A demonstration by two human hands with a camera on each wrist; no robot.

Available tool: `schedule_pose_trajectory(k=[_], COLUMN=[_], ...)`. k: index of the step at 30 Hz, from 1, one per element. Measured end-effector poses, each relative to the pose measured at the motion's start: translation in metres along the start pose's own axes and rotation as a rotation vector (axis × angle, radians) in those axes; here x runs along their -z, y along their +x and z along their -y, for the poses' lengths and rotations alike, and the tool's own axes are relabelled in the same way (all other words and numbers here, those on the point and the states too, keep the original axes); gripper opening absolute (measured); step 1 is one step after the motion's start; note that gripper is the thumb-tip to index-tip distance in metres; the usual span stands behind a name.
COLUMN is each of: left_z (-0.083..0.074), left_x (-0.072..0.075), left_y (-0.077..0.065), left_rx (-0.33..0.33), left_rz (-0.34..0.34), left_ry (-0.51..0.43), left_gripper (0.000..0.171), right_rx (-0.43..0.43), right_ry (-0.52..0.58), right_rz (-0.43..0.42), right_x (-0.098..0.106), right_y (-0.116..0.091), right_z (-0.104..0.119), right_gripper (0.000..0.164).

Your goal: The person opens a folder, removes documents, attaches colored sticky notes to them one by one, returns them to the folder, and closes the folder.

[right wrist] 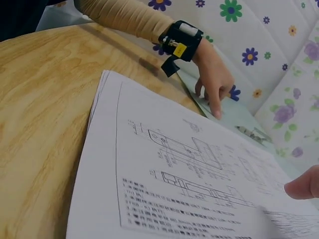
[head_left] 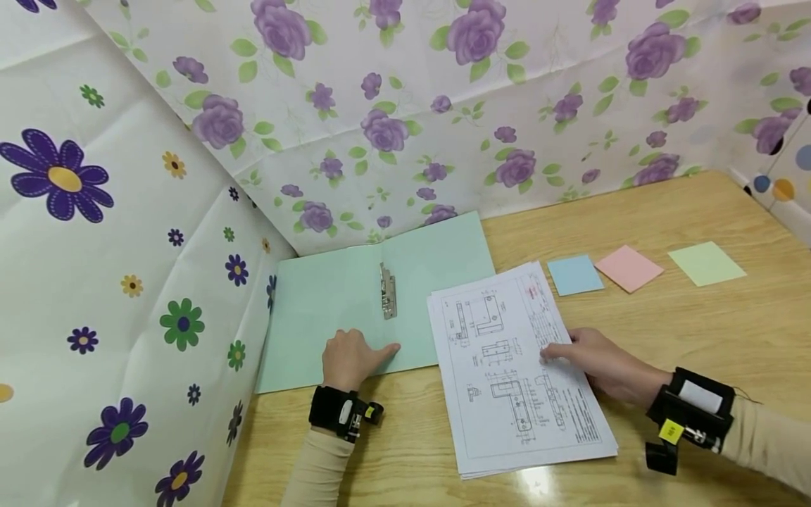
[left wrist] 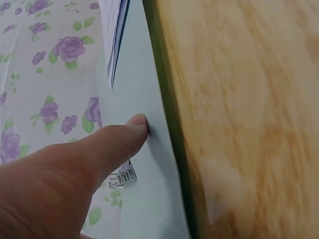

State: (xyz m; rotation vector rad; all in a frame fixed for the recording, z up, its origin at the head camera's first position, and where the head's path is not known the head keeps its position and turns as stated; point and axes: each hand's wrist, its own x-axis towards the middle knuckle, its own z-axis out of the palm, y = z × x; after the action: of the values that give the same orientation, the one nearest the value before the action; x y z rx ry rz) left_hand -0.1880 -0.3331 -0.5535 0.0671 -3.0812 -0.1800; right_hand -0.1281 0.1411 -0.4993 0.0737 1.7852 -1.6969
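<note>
A pale green folder (head_left: 310,303) lies spread on the wooden table, a metal clip (head_left: 388,292) fixed along its spine. My left hand (head_left: 350,360) rests on the folder's near edge, its thumb (left wrist: 117,139) stretched out across the green cover. In my right hand (head_left: 598,359) is a stack of printed drawing sheets (head_left: 507,422), pinched at its right edge with the thumb on top and the other fingers hidden beneath. Technical line drawings and text cover the top sheet. The stack's upper left part overlaps the folder's right half.
Three paper squares, blue (head_left: 575,274), pink (head_left: 630,268) and green (head_left: 706,263), lie in a row on the table (head_left: 728,338) beyond my right hand. Flower-printed sheets (head_left: 412,91) rise behind the table and along its left side.
</note>
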Motion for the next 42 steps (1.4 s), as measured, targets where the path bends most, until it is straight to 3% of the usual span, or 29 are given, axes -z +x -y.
schedule_pose_trajectory(k=[9, 21, 34, 39, 42], left_z=[0.000, 0.001, 0.000, 0.000, 0.000], left_x=[0.001, 0.001, 0.000, 0.000, 0.001], left_y=[-0.001, -0.004, -0.003, -0.003, -0.002], left_rx=[-0.016, -0.007, 0.003, 0.000, -0.011], left_rz=[-0.008, 0.011, 0.002, -0.015, -0.033], left_ry=[0.027, 0.010, 0.018, 0.019, 0.019], left_gripper=[0.087, 0.088, 0.088, 0.088, 0.088], right_rx=[-0.035, -0.054, -0.036, 0.003, 0.072], right_ry=[-0.079, -0.030, -0.024, -0.065, -0.145], right_rz=[-0.022, -0.068, -0.071, -0.092, -0.112], right_x=[0.027, 0.062, 0.065, 0.074, 0.079], right_y=[-0.012, -0.027, -0.026, -0.026, -0.027], right_z=[0.001, -0.004, -0.001, 0.006, 0.013], right_gripper=[0.078, 0.079, 0.080, 0.083, 0.082])
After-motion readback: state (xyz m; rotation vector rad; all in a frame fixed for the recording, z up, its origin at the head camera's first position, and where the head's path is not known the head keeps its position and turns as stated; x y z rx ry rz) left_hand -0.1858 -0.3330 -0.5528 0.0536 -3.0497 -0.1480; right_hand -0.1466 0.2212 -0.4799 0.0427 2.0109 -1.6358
